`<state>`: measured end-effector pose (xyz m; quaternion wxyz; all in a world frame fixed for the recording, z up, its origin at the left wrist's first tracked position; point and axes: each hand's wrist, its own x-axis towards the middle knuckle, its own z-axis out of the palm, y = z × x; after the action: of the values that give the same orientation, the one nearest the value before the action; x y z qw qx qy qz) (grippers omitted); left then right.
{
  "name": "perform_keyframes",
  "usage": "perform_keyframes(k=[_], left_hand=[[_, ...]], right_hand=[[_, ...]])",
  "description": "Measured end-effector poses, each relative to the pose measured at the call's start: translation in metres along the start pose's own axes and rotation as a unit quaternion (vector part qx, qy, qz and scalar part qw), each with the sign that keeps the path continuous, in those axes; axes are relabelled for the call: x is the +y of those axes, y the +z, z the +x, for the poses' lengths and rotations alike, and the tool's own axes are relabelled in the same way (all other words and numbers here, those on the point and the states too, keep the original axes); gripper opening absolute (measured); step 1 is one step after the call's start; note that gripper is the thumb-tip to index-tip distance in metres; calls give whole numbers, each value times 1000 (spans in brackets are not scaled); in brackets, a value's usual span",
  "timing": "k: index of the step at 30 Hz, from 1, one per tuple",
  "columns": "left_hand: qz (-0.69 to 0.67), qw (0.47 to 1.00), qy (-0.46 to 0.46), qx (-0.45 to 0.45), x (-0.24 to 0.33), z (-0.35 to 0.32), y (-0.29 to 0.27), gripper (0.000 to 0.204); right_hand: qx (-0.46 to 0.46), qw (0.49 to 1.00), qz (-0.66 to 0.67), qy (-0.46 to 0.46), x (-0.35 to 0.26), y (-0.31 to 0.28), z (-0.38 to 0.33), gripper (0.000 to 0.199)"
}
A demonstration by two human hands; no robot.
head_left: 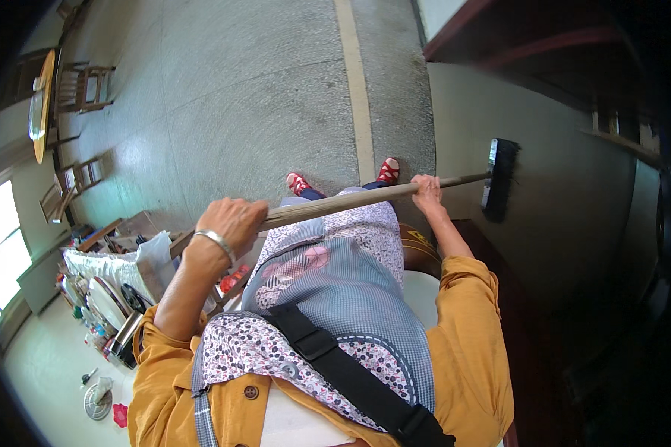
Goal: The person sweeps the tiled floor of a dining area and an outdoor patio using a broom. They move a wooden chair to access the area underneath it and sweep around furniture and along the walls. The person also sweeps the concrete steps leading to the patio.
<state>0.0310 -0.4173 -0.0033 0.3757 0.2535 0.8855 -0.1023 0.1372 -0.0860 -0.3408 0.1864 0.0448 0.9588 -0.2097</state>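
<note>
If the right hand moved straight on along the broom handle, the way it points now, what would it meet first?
Probably the black brush head at the far end of the wooden handle. The right hand grips the handle; bare stick lies between. The head seems to rest against the grey wall, though depth is unclear.

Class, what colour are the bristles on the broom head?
Black bristles, seen best in the head view against the pale wall.

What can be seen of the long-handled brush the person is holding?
The brush has a long, worn wooden handle and a black bristled head at its far end. It lies nearly level, the head pressed against the pale wall on the right. The left hand grips the near end and the right hand grips further along.
</note>
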Motion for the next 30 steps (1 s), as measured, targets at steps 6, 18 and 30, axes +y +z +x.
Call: perform_keyframes(k=[6,18,30], left_hand=[[11,998,-52,14,-130,-90,17,22],[-4,958,-172,228,-318,-179,-8,62],[82,966,-171,175,-492,-144,-67,63]], right_hand=[[-9,995,-21,-99,-152,31,32,10],[5,985,18,-170,-386,60,118,7],[37,972,64,-221,-525,42,228,8]])
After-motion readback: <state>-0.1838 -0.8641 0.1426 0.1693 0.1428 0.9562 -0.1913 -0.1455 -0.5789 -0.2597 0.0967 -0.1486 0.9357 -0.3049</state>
